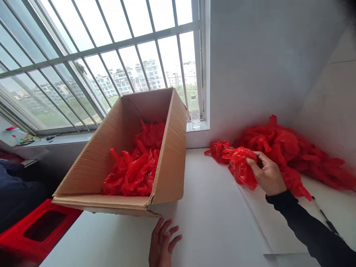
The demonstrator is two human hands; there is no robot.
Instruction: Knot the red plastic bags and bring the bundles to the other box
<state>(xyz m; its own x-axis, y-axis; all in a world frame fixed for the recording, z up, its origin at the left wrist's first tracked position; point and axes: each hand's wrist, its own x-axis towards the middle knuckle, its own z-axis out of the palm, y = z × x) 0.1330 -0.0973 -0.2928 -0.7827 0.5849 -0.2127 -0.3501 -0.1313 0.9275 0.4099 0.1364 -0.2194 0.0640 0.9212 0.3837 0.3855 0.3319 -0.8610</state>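
My right hand [268, 174] grips a knotted red plastic bag [241, 168] above the white table, fingers closed on its right side. What the bag contains is hidden. Just behind it lies another tied red bag [219, 151], and to the right a big heap of red plastic bags [280, 142] spreads against the wall. At the bottom middle, my left hand [162, 241] is empty, its fingers apart and partly curled, close to the near corner of a cardboard box [174, 155]. Inside that open box are several tied red bags [133, 168].
A clear plastic bottle [195, 111] stands on the sill of the barred window. A black pen [325, 218] lies beside papers at right. Below the table's left edge is a red plastic crate [41, 230]; dark clothing of another person [16, 193] shows at far left.
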